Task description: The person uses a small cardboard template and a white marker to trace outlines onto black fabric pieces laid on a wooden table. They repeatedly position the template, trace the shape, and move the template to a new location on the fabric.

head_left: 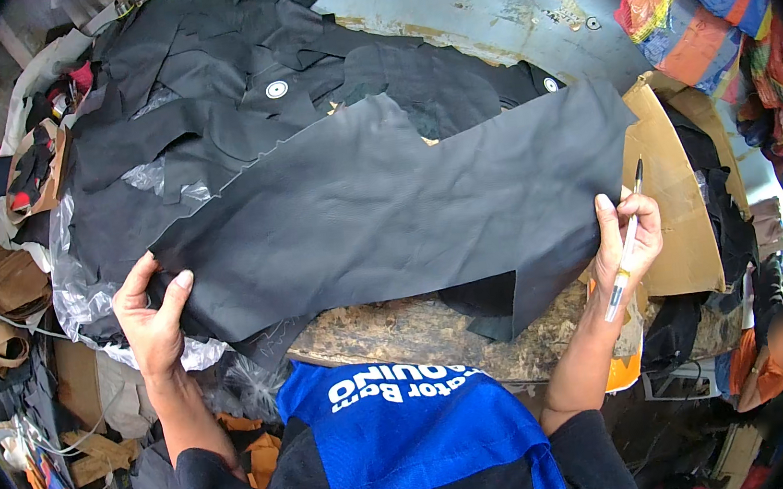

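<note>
A large, irregular piece of black leather (397, 210) is stretched between my two hands above the worktable. My left hand (150, 311) pinches its left corner between thumb and fingers. At the other end my right hand (631, 241) grips the right edge of the leather. That same hand also carries a clear pen (629, 251), its dark tip pointing up and away from me. The leather's far edge is ragged, with a notch near the middle. Part of its lower right side hangs down over the table.
Black leather scraps (228, 80) are heaped over the far left of the wooden table (374, 343). A cardboard box (681, 202) stands at the right. Striped woven sacks (683, 8) hang at the far right. Brown rolled material (0, 279) lies left. Another person (759, 372) is at the right edge.
</note>
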A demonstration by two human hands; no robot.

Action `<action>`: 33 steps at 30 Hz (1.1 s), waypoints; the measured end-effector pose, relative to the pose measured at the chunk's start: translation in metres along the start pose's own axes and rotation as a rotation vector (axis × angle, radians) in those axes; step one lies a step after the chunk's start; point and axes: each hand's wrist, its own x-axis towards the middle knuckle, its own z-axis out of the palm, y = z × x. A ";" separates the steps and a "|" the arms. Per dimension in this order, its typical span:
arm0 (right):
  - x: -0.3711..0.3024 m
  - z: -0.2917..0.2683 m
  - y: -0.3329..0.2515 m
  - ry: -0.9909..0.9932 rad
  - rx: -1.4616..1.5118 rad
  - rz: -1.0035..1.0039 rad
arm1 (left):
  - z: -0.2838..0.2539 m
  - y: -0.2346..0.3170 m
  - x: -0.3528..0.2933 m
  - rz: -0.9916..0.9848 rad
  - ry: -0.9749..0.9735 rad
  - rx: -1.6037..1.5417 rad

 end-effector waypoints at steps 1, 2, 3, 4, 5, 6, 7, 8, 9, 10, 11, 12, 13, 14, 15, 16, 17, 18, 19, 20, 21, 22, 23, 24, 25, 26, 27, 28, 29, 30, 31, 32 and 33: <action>0.004 0.002 -0.004 -0.015 0.026 -0.010 | -0.004 -0.001 -0.003 -0.007 0.018 -0.002; 0.006 0.003 -0.009 -0.032 0.039 0.023 | -0.008 -0.003 -0.006 -0.029 0.010 -0.044; 0.009 0.006 -0.012 -0.045 0.031 0.042 | -0.011 -0.005 -0.010 -0.035 0.019 -0.056; 0.012 0.009 -0.015 -0.064 0.043 0.062 | -0.016 -0.006 -0.013 -0.050 0.032 -0.080; 0.014 0.013 -0.017 -0.083 0.078 0.086 | -0.020 -0.008 -0.016 -0.074 0.050 -0.124; 0.016 0.019 -0.018 -0.100 0.134 0.114 | -0.024 -0.009 -0.018 -0.088 0.061 -0.134; 0.018 0.025 -0.018 -0.122 0.145 0.100 | -0.028 -0.009 -0.020 -0.079 0.057 -0.107; 0.019 0.031 -0.019 -0.131 0.123 0.120 | -0.030 -0.009 -0.020 -0.079 0.061 -0.104; 0.019 0.038 -0.019 -0.150 0.153 0.153 | -0.032 -0.007 -0.019 -0.080 0.064 -0.100; 0.021 0.047 -0.018 -0.175 0.105 0.069 | -0.031 -0.004 -0.019 -0.135 0.069 -0.096; 0.021 0.053 -0.019 -0.222 0.048 0.033 | -0.027 -0.001 -0.017 -0.147 -0.018 -0.055; 0.017 0.059 -0.024 -0.290 0.030 0.046 | -0.021 0.004 -0.015 -0.157 -0.101 -0.012; 0.010 0.066 -0.030 -0.356 0.013 0.063 | -0.014 0.011 -0.014 -0.169 -0.167 0.023; 0.004 0.075 -0.036 -0.478 0.054 0.027 | -0.002 0.017 -0.017 -0.132 -0.203 0.045; -0.004 0.085 -0.042 -0.602 0.107 -0.017 | 0.016 0.020 -0.023 -0.072 -0.225 0.048; -0.011 0.093 -0.048 -0.758 0.152 -0.041 | 0.035 0.023 -0.029 -0.090 -0.346 -0.020; -0.020 0.101 -0.055 -0.921 0.194 -0.073 | 0.058 0.024 -0.034 -0.101 -0.456 -0.085; -0.030 0.110 -0.060 -0.962 0.249 -0.113 | 0.080 0.026 -0.040 -0.116 -0.556 -0.174; -0.039 0.117 -0.064 -1.027 0.278 -0.148 | 0.099 0.027 -0.044 -0.163 -0.652 -0.218; -0.044 0.120 -0.067 -1.058 0.288 -0.116 | 0.113 0.028 -0.043 -0.077 -0.702 -0.152; -0.047 0.124 -0.066 -0.994 0.324 -0.163 | 0.124 0.028 -0.039 -0.013 -0.760 -0.039; -0.047 0.124 -0.063 -0.878 0.264 -0.167 | 0.132 0.028 -0.033 -0.080 -0.760 -0.062; -0.046 0.123 -0.060 -0.766 0.197 -0.168 | 0.137 0.029 -0.024 -0.156 -0.764 -0.071; -0.046 0.122 -0.056 -0.584 0.178 -0.108 | 0.141 0.030 -0.013 -0.160 -0.701 -0.084; -0.045 0.121 -0.050 -0.396 0.256 -0.020 | 0.141 0.031 0.002 -0.050 -0.575 -0.187; -0.041 0.115 -0.044 -0.306 0.159 -0.074 | 0.142 0.032 0.021 0.095 -0.394 -0.225; -0.039 0.110 -0.039 -0.222 0.150 -0.015 | 0.129 0.032 0.050 0.195 -0.290 -0.108; -0.038 0.106 -0.033 -0.182 0.169 0.038 | 0.113 0.033 0.084 0.129 -0.114 0.146; -0.038 0.102 -0.028 -0.134 0.222 0.083 | 0.094 0.036 0.117 -0.125 0.033 -0.017; -0.038 0.099 -0.022 -0.160 0.154 0.055 | 0.076 0.038 0.153 -0.044 0.195 -0.064; -0.041 0.096 -0.016 -0.182 0.097 0.036 | 0.047 0.047 0.193 -0.209 0.101 -0.229; -0.045 0.093 -0.010 -0.205 0.057 0.024 | 0.022 0.044 0.211 -0.234 0.099 -0.354; -0.052 0.090 -0.005 -0.241 0.018 0.099 | -0.008 0.043 0.231 -0.261 0.107 -0.465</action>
